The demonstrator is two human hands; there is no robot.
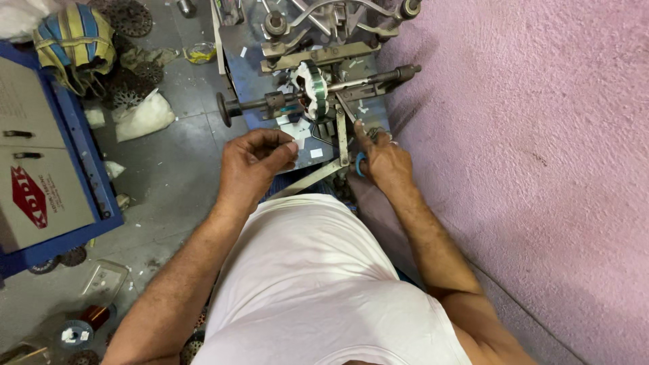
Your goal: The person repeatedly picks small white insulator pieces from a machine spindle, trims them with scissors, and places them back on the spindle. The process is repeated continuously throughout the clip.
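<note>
A round metal stator core (312,90) with white paper slips in its slots sits on the horizontal shaft (257,104) of a grey winding machine (318,40). My left hand (253,162) is curled in front of it, fingertips pinched on a small white paper slip. Just to the right, my right hand (382,159) grips blue-handled scissors (351,135) whose blades point up toward the core. Loose white paper bits (301,132) lie on the machine's plate below the core.
A pink wall (527,149) runs along the right. At the left stands a blue-framed cabinet (47,176). A striped bag (71,37), round metal laminations (128,17), a white sack (143,116) and a copper wire spool (94,315) lie on the grey floor.
</note>
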